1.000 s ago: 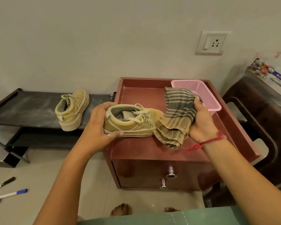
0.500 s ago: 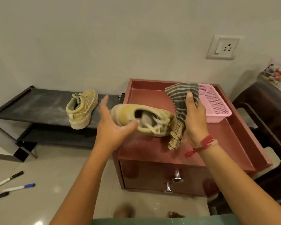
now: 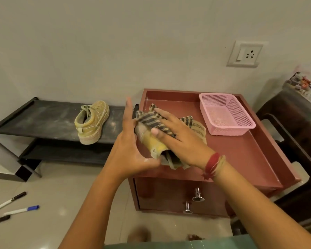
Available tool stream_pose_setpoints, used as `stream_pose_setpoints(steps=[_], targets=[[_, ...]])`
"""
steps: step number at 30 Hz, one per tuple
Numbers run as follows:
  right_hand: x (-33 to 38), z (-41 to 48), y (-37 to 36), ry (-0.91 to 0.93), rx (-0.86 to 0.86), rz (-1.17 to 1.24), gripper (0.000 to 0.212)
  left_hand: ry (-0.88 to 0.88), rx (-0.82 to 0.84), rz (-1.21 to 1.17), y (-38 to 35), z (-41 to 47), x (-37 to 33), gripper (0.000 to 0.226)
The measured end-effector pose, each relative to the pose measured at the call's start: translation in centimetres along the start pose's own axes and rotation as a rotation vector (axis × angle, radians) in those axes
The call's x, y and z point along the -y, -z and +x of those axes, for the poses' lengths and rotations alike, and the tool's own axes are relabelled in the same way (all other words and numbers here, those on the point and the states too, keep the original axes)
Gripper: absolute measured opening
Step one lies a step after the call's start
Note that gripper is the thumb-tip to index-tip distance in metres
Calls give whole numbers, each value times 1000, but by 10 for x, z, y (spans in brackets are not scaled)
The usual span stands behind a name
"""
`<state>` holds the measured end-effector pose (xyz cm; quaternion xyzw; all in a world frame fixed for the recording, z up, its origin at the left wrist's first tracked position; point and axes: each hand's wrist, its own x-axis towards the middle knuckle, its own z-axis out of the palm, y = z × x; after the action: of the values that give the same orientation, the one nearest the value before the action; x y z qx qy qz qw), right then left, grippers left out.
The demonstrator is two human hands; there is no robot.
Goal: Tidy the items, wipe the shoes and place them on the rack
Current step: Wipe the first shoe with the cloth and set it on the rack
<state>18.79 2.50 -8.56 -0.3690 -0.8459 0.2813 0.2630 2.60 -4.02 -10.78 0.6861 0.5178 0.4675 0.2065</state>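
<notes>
A dusty yellow sneaker (image 3: 153,143) is up over the left front corner of the red cabinet (image 3: 241,151), toe pointing away. My left hand (image 3: 128,150) lies flat against its sole side, fingers straight up and thumb under the heel. My right hand (image 3: 176,141) wraps over the top of the shoe and holds a brown striped cloth (image 3: 193,125) against it. The cloth hides most of the shoe. The second yellow sneaker (image 3: 92,123) stands on the top shelf of the black shoe rack (image 3: 43,121) at left.
A pink mesh basket (image 3: 226,115) sits at the back right of the cabinet top. Three pens (image 3: 13,211) lie on the floor at lower left. A dark chair (image 3: 294,141) stands close to the cabinet's right side. The wall is just behind.
The shoe was turned from lying sideways to pointing away from me. My right hand brought the cloth over the shoe. My left hand went from gripping the heel to lying flat along the shoe's side.
</notes>
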Motion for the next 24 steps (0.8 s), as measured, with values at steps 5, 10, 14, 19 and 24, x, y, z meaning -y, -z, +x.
stream_pose_setpoints(steps=[5,10,14,19,24], targets=[[-24,-11,1,-206,-8,-61,54,61,3,50,6,-7,10,133],[-54,-24,4,-321,-78,-158,63,5,68,148,10,-6,12,93],[-83,-30,5,-423,-171,-188,67,22,31,153,12,-5,14,84],[-119,-30,27,-596,-129,-70,53,17,9,144,11,-2,13,81],[-71,-18,17,-100,-258,138,48,-11,29,147,10,2,12,79]])
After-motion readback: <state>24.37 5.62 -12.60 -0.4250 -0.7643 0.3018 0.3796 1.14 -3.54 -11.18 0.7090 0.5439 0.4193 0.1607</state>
